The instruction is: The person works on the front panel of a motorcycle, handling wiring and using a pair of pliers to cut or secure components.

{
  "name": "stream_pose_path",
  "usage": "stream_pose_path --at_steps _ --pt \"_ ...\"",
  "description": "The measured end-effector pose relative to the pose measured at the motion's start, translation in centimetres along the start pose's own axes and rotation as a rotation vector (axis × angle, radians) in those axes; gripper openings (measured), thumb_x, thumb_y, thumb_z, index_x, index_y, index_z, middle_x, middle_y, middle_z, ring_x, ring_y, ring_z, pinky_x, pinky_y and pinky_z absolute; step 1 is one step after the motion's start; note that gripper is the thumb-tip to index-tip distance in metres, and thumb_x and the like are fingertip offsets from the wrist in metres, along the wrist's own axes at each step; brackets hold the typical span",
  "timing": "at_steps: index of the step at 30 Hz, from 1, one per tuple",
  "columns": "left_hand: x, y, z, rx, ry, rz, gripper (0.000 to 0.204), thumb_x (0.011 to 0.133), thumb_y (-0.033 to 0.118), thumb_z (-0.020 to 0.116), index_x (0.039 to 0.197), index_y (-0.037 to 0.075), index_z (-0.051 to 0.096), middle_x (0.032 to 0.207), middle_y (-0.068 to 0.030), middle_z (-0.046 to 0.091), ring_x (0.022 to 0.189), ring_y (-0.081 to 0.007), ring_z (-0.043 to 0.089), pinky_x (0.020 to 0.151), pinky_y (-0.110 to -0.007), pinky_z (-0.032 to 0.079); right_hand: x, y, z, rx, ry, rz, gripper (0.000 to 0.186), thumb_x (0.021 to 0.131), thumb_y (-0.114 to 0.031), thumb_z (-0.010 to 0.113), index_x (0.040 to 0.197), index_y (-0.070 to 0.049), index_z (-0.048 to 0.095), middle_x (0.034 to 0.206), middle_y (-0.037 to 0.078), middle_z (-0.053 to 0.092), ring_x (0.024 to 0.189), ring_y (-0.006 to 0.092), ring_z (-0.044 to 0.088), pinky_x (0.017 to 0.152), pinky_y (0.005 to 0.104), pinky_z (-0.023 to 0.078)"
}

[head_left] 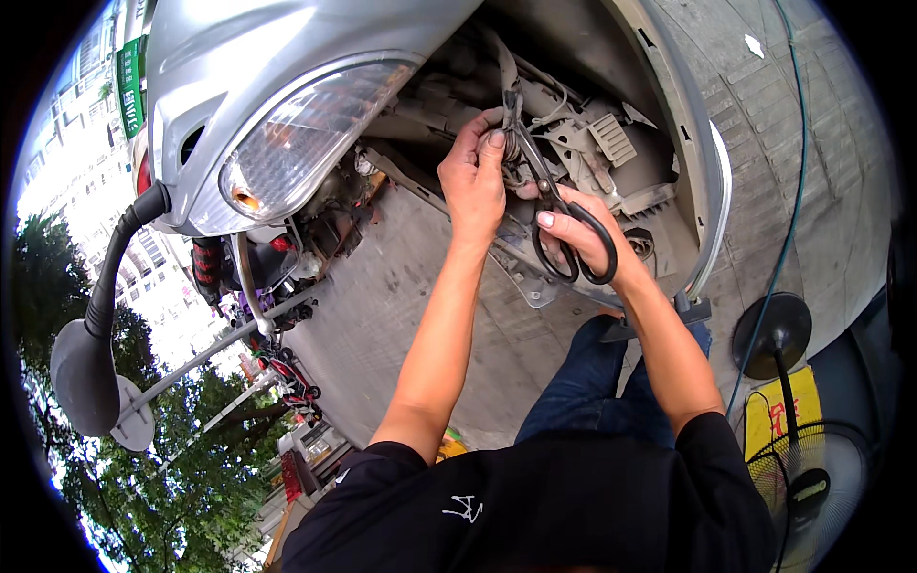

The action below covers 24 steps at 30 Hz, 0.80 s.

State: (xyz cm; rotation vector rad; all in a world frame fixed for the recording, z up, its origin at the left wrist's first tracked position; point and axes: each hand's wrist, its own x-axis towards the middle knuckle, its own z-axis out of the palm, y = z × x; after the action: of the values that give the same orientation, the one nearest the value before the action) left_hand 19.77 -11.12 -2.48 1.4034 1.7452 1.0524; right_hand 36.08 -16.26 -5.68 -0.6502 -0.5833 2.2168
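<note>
My right hand [592, 227] grips a pair of scissors [610, 260] by its black loop handles. Their metal blades point up and away, against a taped wire bundle [509, 72] inside the opened front of a silver-grey scooter [315, 33]. My left hand [471, 186] pinches that bundle just left of the blades, thumb on top. Whether the blades are closed round anything is hard to see. Behind the hands lie dusty grey parts, a ribbed regulator-like block [611, 140] and loose thin wires.
To the left are the scooter's headlight [310, 138] and a mirror [88, 372] on a bent stalk. A green hose [796, 191] runs along the paving at right, near a round black stand base [772, 334], a yellow sign [778, 406] and a fan [821, 487].
</note>
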Motion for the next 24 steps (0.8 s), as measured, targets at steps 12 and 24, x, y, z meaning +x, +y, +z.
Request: stream_pose_path --at_steps 12,24 --pt "0.0 0.7 0.1 0.088 -0.014 0.008 0.025 0.092 0.007 0.059 0.116 -0.001 0.064 0.089 -0.0097 0.071 0.081 -0.0091 0.062 0.076 -0.026 0.049 -1.0 -3.4 2.3 1.060 -0.225 0.192 0.033 0.100 -0.025 0.039 0.120 0.000 0.048 0.067 0.001 0.046 0.052 0.0101 0.047 0.038 0.0210 0.035" --pt "0.5 0.2 -0.6 -0.011 -0.161 -0.063 0.031 0.088 0.005 0.061 0.118 -0.002 0.062 0.098 -0.0135 0.072 0.090 -0.0142 0.068 0.082 -0.028 0.052 0.3 1.4 5.5 -0.710 0.536 -0.179 0.036 0.087 -0.027 0.066 0.116 -0.006 0.060 0.070 0.014 0.063 0.063 0.0277 0.063 0.065 0.0383 0.049"
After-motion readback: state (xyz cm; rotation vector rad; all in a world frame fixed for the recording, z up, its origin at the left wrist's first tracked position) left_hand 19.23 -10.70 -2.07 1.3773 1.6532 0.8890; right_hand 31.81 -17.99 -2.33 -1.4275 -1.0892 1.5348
